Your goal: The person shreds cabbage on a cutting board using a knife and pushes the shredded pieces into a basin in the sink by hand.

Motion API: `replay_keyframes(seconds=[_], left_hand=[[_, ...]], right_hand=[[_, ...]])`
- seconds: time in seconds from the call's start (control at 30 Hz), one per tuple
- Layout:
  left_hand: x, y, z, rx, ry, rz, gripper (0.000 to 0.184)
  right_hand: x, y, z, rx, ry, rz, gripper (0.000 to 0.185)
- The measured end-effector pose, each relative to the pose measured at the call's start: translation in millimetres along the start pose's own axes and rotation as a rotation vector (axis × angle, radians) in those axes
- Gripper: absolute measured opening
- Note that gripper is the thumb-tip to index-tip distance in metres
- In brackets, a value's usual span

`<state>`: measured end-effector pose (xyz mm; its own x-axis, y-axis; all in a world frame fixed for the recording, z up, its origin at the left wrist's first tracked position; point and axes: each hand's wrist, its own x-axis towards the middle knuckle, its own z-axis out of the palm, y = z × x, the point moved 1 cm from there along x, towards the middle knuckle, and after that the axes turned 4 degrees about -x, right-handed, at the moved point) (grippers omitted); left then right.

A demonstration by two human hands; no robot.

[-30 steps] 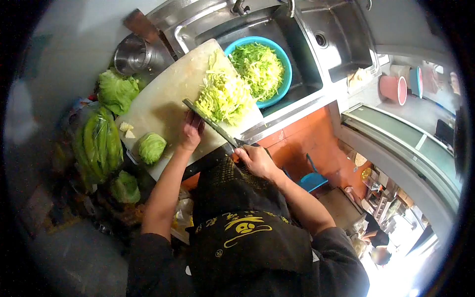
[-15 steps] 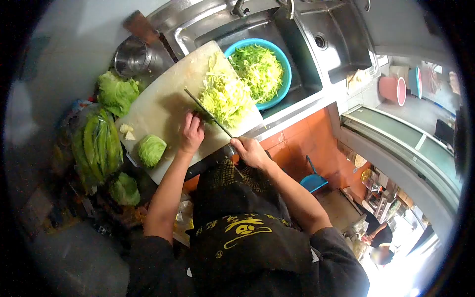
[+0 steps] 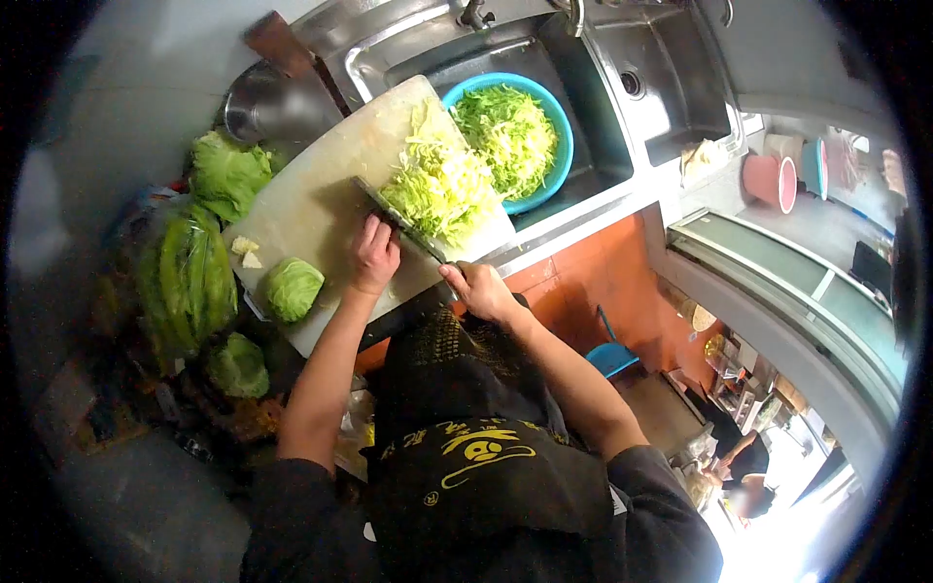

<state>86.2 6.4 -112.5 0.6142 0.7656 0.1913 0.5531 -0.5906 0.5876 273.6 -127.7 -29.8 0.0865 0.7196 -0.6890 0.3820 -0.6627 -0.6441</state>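
Note:
My right hand (image 3: 483,291) grips the handle of a kitchen knife (image 3: 397,220), whose blade lies diagonally over the white cutting board (image 3: 321,199). Close beside the blade, my left hand (image 3: 375,257) is curled with its fingertips against the near side; whatever lies under them is hidden. Across the blade is a heap of shredded cabbage (image 3: 442,189). A blue basket (image 3: 567,160) with more shreds stands in the sink, by the board's far right edge. On the board's left part sit a small pale-green cabbage (image 3: 294,289) and some cream-coloured pieces (image 3: 247,251).
Left of the board are loose green leaves (image 3: 229,175), a bag of long green vegetables (image 3: 188,277) and another green head (image 3: 239,365). A metal pot (image 3: 255,102) and a wooden-handled tool (image 3: 282,44) lie behind. A second sink basin (image 3: 671,87) is right; a person (image 3: 746,457) stands far off.
The knife blade has shifted slightly left and turned so more of its flat side shows. My right hand has moved a little left and up; my left hand stays curled beside the blade.

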Motion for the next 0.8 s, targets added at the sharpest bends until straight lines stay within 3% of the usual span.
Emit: replay_keyframes(seconds=[0.2, 0.27, 0.43, 0.5, 0.6, 0.7, 0.8], left_hand=[[-4, 16, -10, -0.07, 0.016, -0.022, 0.033], [0, 15, -6, -0.131, 0.023, 0.018, 0.04], [-7, 9, 0, -0.098, 0.033, 0.063, 0.034], [-12, 6, 7, -0.135, 0.038, -0.068, 0.028], [-6, 8, 6, -0.123, 0.008, -0.05, 0.026], [-5, 9, 3, -0.051, -0.001, -0.03, 0.027], [-2, 16, -1, -0.047, 0.037, -0.018, 0.029]], right_hand=[[-41, -12, -16, 0.096, 0.058, -0.027, 0.051], [-54, -10, -22, -0.042, 0.065, -0.066, 0.05], [-55, -2, -18, -0.03, 0.015, -0.025, 0.053], [-37, 7, -6, -0.032, 0.006, -0.018, 0.051], [-13, 4, -4, -0.003, -0.003, -0.025, 0.055], [-4, -2, -6, 0.105, -0.066, 0.097, 0.052], [-19, 8, -2, -0.005, 0.066, -0.068, 0.05]])
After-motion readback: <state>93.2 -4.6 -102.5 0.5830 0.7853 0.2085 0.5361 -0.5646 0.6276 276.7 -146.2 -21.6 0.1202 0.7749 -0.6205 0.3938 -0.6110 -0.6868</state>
